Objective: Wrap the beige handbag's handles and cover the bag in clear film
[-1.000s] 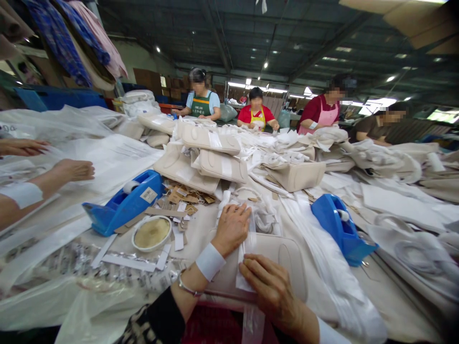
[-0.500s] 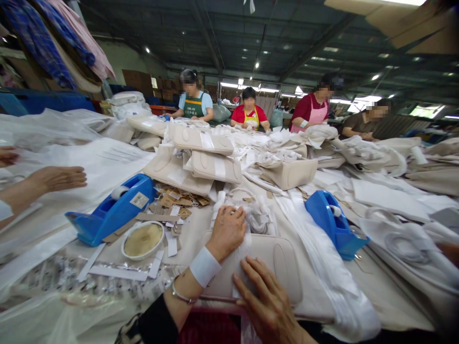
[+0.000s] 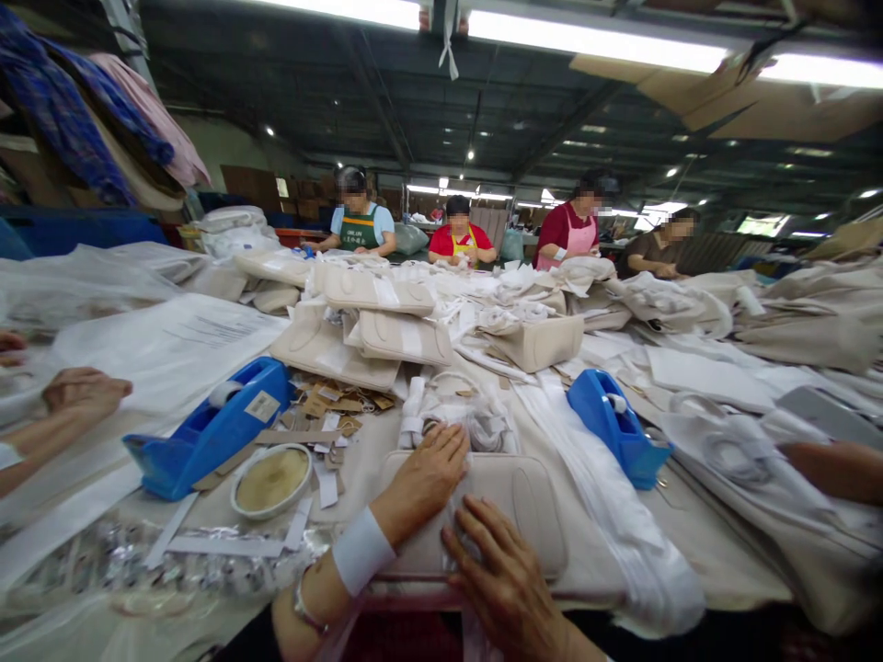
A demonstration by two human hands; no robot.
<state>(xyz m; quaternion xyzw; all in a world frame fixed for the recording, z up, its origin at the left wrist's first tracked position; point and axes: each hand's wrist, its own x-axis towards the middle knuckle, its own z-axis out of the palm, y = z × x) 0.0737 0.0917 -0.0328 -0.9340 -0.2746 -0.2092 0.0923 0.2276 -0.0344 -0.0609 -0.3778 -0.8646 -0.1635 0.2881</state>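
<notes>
A beige handbag (image 3: pixel 542 506) lies flat before me, with its white-wrapped handles (image 3: pixel 491 428) bunched beyond its far edge. My left hand (image 3: pixel 422 483) rests over the bag's upper middle, its fingers stretched out towards the handles. Lower down, my right hand (image 3: pixel 502 575) is spread on the bag, fingertips pressing its surface beside a pale, shiny strip. What lies under both palms is hidden. Blue tape dispensers stand to either side, one on the left (image 3: pixel 207 432) and one on the right (image 3: pixel 611 432).
Brown tags (image 3: pixel 331 405) lie scattered near a round tub (image 3: pixel 270 512). Stacked beige bags (image 3: pixel 407 338) rise ahead. Another person's hands (image 3: pixel 86 395) are at far left, and a hand (image 3: pixel 834 469) at right. Several people work across the table.
The camera view has tilted upwards and shifted slightly. My left hand's fingers have straightened from a curled pose, while my right hand stays on the bag. The neighbour's hand at left has drawn back leftward.
</notes>
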